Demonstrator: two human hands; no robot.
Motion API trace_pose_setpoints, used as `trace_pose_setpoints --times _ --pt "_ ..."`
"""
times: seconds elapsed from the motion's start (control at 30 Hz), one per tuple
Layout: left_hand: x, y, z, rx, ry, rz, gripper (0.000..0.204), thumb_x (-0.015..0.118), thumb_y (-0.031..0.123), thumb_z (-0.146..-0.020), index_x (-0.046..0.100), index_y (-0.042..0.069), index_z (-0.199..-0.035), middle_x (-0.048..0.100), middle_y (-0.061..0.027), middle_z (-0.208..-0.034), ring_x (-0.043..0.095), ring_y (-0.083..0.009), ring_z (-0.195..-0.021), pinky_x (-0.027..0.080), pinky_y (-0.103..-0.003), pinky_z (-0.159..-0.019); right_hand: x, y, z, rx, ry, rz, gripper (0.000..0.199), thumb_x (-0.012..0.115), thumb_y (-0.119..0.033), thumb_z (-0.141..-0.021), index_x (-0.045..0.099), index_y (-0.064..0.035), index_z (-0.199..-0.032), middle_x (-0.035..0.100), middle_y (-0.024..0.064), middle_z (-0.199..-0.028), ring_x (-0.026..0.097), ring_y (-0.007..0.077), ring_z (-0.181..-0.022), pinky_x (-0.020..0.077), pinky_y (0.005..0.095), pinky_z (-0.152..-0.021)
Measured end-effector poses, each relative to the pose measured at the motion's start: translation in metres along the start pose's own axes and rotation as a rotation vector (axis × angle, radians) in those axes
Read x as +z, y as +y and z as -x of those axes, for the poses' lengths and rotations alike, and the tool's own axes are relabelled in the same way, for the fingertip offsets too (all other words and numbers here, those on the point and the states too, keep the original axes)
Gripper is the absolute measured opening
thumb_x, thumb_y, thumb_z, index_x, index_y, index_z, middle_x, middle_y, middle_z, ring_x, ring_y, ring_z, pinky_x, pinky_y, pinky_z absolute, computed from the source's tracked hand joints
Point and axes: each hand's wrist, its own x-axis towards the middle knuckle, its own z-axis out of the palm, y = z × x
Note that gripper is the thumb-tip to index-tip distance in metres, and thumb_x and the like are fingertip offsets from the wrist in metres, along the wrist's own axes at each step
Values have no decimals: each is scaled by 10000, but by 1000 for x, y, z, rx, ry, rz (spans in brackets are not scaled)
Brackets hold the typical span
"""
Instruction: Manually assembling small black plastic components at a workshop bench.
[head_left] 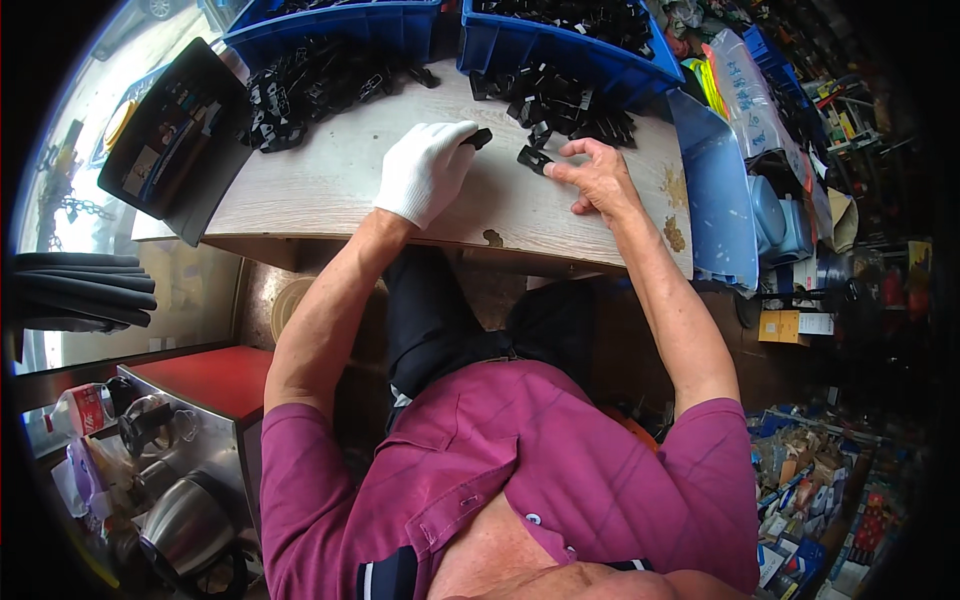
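I see my left hand (425,168), in a white glove, resting on a pale wooden table (300,195), its fingers closed narrow around a small black plastic clip (481,137) at the fingertips. My bare right hand (597,177) lies just beside it, fingers loosely spread, the fingertips touching a second black clip (533,159). Beyond both sets of fingers, heaps of black clips (560,105) spill before two blue bins (560,50).

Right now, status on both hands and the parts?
Left hand, gloved, pinching a small black part. Right hand, bare, fingertips on another black clip. Loose pile just beyond.
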Motion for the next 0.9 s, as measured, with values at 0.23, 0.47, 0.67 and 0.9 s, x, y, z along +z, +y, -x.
trace_pose_setpoints --times 0.23,0.47,0.67,0.9 --pt "32 16 -16 65 -80 40 282 673 120 -879 709 84 -1156 723 -122 -1093 669 -335 -1018 545 -401 -895 8 -8 -4 -53 -52 261 423 803 -280 -759 730 -106 -1137 677 59 -777 632 152 -588 545 312 -440" --pt "43 16 -28 167 -229 -20 263 651 95 -881 721 101 -1134 724 -97 -1092 677 -320 -994 558 -389 -868 5 5 -4 -187 -56 244 371 771 -262 -782 743 -128 -1126 583 18 -582 557 131 -453 500 298 -406" --pt "48 18 -34 307 -252 18 243 636 94 -876 735 105 -1097 721 -87 -1052 681 -305 -983 562 -386 -846 4 13 -5 -213 -88 132 324 747 -167 -806 738 -103 -1124 514 -21 -526 478 84 -404 434 278 -380" --pt "51 15 -35 367 -275 40 264 637 109 -860 734 108 -1106 717 -79 -1055 674 -300 -987 556 -387 -840 2 16 -8 -208 -78 96 314 739 -129 -811 736 -76 -1120 486 -29 -506 455 71 -387 412 265 -372"
